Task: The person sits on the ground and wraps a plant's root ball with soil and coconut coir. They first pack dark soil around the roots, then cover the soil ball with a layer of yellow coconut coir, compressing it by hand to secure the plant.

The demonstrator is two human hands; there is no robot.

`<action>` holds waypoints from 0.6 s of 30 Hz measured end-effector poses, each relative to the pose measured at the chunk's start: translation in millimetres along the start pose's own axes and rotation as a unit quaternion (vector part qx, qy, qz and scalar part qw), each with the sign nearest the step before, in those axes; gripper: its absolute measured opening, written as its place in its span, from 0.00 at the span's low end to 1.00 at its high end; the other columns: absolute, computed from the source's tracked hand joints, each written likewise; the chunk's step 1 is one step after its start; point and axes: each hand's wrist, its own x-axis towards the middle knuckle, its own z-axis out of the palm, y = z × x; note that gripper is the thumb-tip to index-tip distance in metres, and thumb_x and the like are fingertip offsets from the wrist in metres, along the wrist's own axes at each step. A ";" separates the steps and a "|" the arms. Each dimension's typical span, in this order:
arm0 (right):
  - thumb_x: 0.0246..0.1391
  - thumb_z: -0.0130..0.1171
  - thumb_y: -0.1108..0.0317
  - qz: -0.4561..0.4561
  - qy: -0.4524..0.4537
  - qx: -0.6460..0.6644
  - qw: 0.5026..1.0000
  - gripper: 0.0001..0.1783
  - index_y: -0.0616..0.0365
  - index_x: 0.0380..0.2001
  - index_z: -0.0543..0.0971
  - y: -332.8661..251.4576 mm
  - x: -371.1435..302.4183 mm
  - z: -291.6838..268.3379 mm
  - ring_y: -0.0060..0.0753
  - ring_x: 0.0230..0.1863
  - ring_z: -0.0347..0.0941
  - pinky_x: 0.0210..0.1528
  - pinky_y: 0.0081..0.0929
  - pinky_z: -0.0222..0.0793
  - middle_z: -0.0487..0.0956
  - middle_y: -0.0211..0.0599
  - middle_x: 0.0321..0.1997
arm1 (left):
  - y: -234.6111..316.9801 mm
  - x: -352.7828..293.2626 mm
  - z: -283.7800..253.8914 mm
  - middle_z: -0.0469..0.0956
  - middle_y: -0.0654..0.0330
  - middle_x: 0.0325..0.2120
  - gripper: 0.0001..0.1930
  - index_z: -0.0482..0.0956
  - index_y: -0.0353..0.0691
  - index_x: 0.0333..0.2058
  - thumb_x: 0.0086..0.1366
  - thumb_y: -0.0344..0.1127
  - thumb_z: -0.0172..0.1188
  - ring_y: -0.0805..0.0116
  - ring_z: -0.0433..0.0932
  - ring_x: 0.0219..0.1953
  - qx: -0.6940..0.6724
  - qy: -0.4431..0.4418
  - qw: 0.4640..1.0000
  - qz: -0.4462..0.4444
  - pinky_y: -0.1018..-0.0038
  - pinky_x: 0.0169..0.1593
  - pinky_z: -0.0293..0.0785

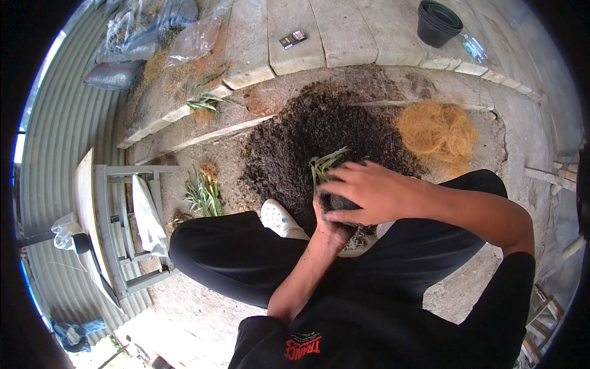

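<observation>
Low between my knees, a small plant with striped green leaves (324,163) is held upright with a dark ball of soil (335,202) at its base. My left hand (330,226) cups this soil ball from below and the left side. Curved over its top and right side is my right hand (378,195), fingers somewhat apart, thumb against the soil. Most of the ball is hidden by my hands. Just beyond them spreads a heap of dark loose soil (295,135).
Orange-brown fibre (436,135) lies right of the heap. More striped plants (206,194) lie to the left, near a grey wooden stand (136,227). Farther back are black pots (439,24), a small dark packet (292,39), a clear plastic bottle (474,48) and filled sacks (138,37).
</observation>
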 end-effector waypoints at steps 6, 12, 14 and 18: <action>0.49 0.59 0.46 -0.203 0.124 -0.033 0.971 0.26 0.56 0.43 0.78 -1.6 5.2 9.0 0.47 0.53 0.70 0.52 0.43 0.68 0.75 0.44 0.50 | 8.1 2.4 -2.7 0.73 0.58 0.48 0.24 0.71 0.49 0.50 0.65 0.56 0.38 0.59 0.74 0.50 -0.004 -0.026 1.000 -0.009 0.60 0.52 0.72; 0.41 0.64 0.64 -0.220 0.174 0.035 0.959 0.11 0.58 0.29 0.80 -1.2 6.0 21.2 0.45 0.47 0.75 0.47 0.35 0.73 0.78 0.40 0.41 | 11.2 1.8 -7.1 0.74 0.58 0.47 0.23 0.72 0.49 0.49 0.65 0.56 0.38 0.59 0.74 0.49 0.005 -0.033 0.999 -0.012 0.60 0.50 0.73; 0.41 0.64 0.65 -0.218 0.171 0.034 0.960 0.11 0.58 0.29 0.79 -0.8 7.0 20.9 0.44 0.47 0.75 0.47 0.35 0.73 0.78 0.40 0.41 | 12.9 2.0 -8.5 0.74 0.59 0.47 0.23 0.72 0.50 0.49 0.65 0.56 0.38 0.59 0.74 0.48 0.002 -0.033 0.999 -0.015 0.60 0.49 0.74; 0.43 0.64 0.60 -0.206 0.126 0.005 0.970 0.14 0.56 0.31 0.79 -6.3 11.7 10.2 0.43 0.49 0.73 0.49 0.37 0.72 0.77 0.39 0.42 | 17.5 0.1 -9.1 0.74 0.59 0.46 0.23 0.72 0.50 0.48 0.65 0.56 0.39 0.60 0.75 0.47 -0.003 -0.036 0.999 -0.017 0.61 0.48 0.74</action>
